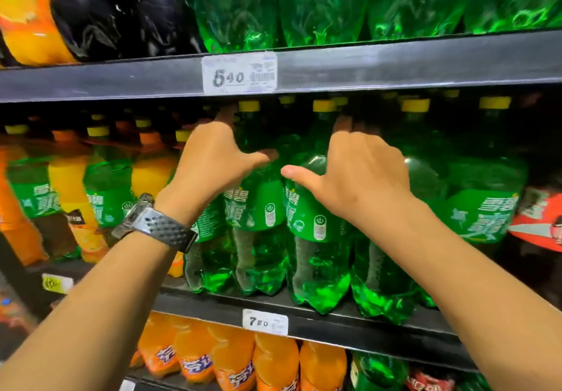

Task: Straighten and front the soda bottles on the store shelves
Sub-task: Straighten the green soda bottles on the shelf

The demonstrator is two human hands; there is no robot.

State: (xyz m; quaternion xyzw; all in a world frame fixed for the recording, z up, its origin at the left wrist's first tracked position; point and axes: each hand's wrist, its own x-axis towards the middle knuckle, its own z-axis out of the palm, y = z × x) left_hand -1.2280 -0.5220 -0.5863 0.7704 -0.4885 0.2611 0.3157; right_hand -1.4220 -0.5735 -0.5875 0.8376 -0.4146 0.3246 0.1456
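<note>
Green soda bottles with yellow caps stand in a row on the middle shelf (349, 319). My left hand (213, 159) holds the shoulder of one green bottle (258, 208), fingers reaching behind its neck and thumb across its front. Just to its right, my right hand (362, 174) holds the neighbouring green bottle (307, 217) the same way, thumb pointing left over its shoulder. Both bottles stand upright near the shelf's front edge, labels turned partly sideways. Another green bottle (483, 208) stands further right with its label facing forward.
Orange and green bottles (70, 184) are mixed at the left of the same shelf. A red-labelled bottle (538, 220) shows at the far right. The upper shelf edge (395, 65), with a price tag (240, 73), sits close above the caps. Orange bottles (231, 360) fill the shelf below.
</note>
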